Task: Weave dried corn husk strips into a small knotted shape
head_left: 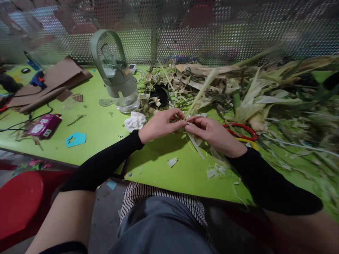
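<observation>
My left hand (165, 124) and my right hand (212, 132) meet above the green table, each with thumb and fingers pinched together. Between them they hold a pale corn husk piece (202, 91); its long rolled end points up and away, and thin strips hang below the fingers. Just where the fingertips touch, the exact grip is partly hidden. Close to my right wrist lie scissors with a red handle (245, 131), partly covered by the arm. A crumpled white tissue (135, 121) sits beside my left wrist. Small husk scraps (172, 162) are on the table below the hands.
A clear bottle with a grey-green lid (119, 84) stands at the back left. Dry corn husks (254, 88) pile up on the right. Cardboard (59, 79), a purple power strip (45, 126) and a blue paper cutout (76, 139) lie left. A red stool (21, 201) is below.
</observation>
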{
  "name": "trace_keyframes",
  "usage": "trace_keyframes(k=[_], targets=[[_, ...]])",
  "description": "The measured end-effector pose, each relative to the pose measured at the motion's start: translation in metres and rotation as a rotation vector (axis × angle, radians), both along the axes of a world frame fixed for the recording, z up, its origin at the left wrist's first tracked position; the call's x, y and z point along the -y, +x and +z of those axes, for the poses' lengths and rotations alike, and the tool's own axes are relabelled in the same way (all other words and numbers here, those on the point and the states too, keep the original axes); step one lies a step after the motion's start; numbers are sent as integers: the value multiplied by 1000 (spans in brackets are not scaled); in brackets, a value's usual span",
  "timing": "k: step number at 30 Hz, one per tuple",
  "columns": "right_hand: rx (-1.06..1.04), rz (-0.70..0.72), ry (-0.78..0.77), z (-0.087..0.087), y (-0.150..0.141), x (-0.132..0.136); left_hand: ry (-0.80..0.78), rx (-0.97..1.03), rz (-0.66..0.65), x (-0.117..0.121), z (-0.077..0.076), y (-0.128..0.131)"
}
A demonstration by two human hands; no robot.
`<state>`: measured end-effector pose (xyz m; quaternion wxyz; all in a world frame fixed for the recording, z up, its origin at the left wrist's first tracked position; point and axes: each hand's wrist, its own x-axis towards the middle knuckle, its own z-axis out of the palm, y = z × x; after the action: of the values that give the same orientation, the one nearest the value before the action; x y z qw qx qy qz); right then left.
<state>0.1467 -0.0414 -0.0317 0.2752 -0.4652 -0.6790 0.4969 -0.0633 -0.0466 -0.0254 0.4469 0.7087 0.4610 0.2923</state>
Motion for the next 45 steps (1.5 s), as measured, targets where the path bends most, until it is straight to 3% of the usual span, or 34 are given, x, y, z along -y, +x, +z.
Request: trace_keyframes(k=[8, 17, 22, 27, 33, 37, 42, 45], targets=[[123, 94, 199, 6, 1, 0, -230, 123, -8, -5, 3, 1], [76, 51, 113, -2, 5, -6, -484, 321, -43, -8, 11, -2], [1, -63, 177, -4, -1, -4, -417, 258, -106, -3, 9, 1], [-158, -79, 56, -8, -8, 1, -388, 242, -167, 2, 7, 8], [-206, -115, 29, -7, -10, 1, -390, 237, -19, 3, 7, 12], [-182, -108, 113, -6, -9, 1, -248, 187, -5, 3, 3, 12], [-103, -128, 227, -10, -8, 0, -20, 39, 0, 3, -13, 13], [-103, -148, 210, -9, -8, 1, 23, 2, -3, 3, -20, 14]])
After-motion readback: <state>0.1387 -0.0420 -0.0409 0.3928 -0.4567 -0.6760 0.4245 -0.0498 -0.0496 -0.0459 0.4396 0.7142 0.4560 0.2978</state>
